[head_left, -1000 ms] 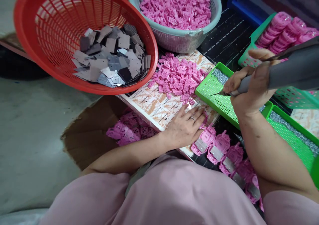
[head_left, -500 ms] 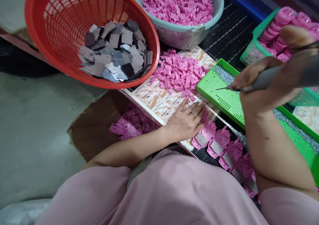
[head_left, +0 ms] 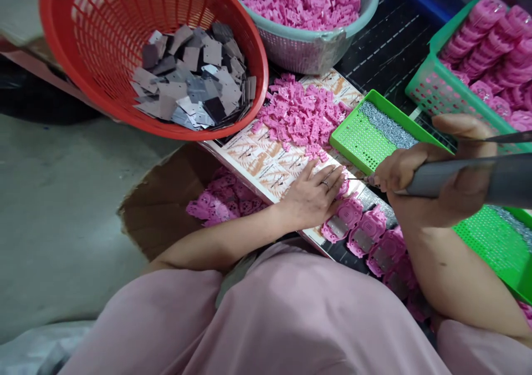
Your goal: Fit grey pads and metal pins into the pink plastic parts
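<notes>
My left hand (head_left: 310, 198), a ring on one finger, lies palm down at the table edge with its fingers over a pink plastic casing (head_left: 344, 186), holding it there; most of this casing is hidden. In my right hand (head_left: 419, 192) is a grey electric screwdriver (head_left: 509, 181), gripped around its body. Its thin bit points left and reaches the casing beside my left fingertips; whether it carries a screw is too small to tell. Beside my left hand runs a row of pink casings (head_left: 344, 215) with grey metal plates on them.
A green tray (head_left: 353, 162) of small screws lies beyond my hands. Small pink parts (head_left: 301, 114) are heaped on the table. Around stand a red basket (head_left: 112, 114) of metal plates, a grey-blue basket (head_left: 291, 48) of pink parts, a green basket (head_left: 461, 90) of casings and a cardboard box (head_left: 153, 209).
My right hand has brought the screwdriver down and toward me, from over the screw tray to the casing at my left fingers. My left hand has stayed nearly in place.
</notes>
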{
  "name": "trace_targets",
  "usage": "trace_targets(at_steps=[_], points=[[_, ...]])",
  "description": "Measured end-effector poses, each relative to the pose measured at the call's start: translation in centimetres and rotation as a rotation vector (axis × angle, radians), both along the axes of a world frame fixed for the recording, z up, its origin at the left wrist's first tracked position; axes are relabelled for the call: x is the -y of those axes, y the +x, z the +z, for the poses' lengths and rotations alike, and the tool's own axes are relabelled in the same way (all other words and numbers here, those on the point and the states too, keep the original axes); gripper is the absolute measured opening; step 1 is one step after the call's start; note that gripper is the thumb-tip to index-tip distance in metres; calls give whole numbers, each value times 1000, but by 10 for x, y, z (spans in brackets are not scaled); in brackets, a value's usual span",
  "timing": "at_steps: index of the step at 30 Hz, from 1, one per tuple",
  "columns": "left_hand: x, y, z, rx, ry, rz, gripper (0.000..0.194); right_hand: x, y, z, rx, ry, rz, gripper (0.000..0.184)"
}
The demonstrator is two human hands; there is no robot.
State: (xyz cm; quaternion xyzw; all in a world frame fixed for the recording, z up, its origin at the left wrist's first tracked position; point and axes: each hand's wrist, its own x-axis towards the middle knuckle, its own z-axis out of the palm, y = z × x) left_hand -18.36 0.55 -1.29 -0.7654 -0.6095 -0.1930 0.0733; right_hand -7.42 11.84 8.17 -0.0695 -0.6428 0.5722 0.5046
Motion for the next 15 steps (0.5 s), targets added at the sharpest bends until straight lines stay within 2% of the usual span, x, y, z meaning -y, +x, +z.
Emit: trace_targets(at_steps=[4, 7, 10, 13, 15], points=[[0, -1, -1, 1, 16, -5, 40, 0, -1, -8, -35, 7, 0, 21], [1, -1, -2, 12, 21, -10, 39, -1, -3, -17, -41, 30, 58, 15], [0, 0, -3, 30, 3, -16, 38, -3, -6, -22, -14, 47, 131, 17], [-2, 0, -5, 11, -20, -11, 38, -4, -6, -16, 22, 35, 98, 19], [-3, -1, -7, -8, -41, -4, 38, -4, -1, -2, 26, 13, 16, 25]])
